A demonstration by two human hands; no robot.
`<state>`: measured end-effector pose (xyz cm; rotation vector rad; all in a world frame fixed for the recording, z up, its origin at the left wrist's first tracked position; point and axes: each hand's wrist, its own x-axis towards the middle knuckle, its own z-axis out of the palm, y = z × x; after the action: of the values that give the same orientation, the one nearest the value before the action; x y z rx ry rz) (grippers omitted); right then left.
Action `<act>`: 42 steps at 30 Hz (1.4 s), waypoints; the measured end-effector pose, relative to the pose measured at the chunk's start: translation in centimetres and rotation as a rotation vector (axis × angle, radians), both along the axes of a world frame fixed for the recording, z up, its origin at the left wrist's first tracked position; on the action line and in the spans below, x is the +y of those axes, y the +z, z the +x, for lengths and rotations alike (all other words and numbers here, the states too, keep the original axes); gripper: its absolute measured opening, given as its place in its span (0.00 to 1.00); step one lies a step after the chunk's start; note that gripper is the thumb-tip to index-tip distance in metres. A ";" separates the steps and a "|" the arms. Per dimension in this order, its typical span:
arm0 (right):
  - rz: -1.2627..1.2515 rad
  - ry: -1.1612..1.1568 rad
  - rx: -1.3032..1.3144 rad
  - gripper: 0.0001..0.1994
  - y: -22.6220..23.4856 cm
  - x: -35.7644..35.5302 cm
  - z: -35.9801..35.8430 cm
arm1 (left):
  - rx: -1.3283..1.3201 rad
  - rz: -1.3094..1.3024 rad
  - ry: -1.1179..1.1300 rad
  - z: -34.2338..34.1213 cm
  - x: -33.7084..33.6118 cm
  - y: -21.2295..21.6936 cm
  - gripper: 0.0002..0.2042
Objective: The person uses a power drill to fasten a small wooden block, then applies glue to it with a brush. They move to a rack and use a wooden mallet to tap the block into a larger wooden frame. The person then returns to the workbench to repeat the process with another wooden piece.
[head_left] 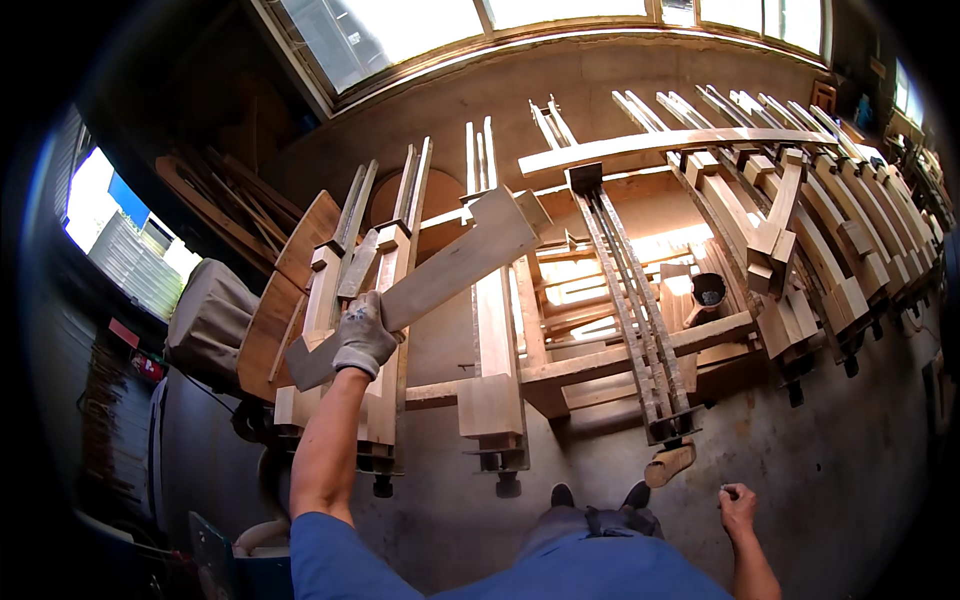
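Closest to me, low down, there's the blue shirt (580, 570), and 2 dark shoes (562, 496) peek out past it on the grey floor (590, 450). Off to the right, here's the right hand (738, 508), bare, fingers curled in, hanging clear of the woodwork; from where I sit I can't tell whether anything is pinched in it. Just beyond it, a brown wooden handle (668, 463) sits at the near end of a bare metal clamp (632, 300).

Over on the left, the left hand (365, 335) wears a pale work glove, and it's grasping the board (455, 275)! That long flat piece slants up to the right across the clamps on the left, its far end cut in a step; whether it touches them, I can't say.

Deeper in, a dark pot (708, 289) stands within the wooden frame (640, 362), and right of it pale timber lengths (722, 200) lie along a row of clamps. Behind, 1 long beam (670, 143) runs crosswise, and farthest off I see bright windows (560, 10).
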<state>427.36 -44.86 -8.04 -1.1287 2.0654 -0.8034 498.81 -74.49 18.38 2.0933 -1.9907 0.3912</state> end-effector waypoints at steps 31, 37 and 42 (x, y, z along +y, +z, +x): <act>-0.288 0.263 -1.270 0.59 20.5 -16.2 5.9 | 2.394 -0.147 -0.566 -34.0 -11.2 -1.8 0.35; 0.050 0.132 -1.461 0.49 17.9 -11.3 2.3 | 2.561 0.305 -0.299 -39.5 -8.4 -10.2 0.41; 0.050 0.148 -1.245 0.44 20.2 -11.7 3.4 | 2.636 0.595 -0.356 -40.4 -10.0 -14.9 0.39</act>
<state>430.74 -56.51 12.20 -0.4736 0.9329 -0.9993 458.38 -84.53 3.50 0.5033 -0.3643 -1.9268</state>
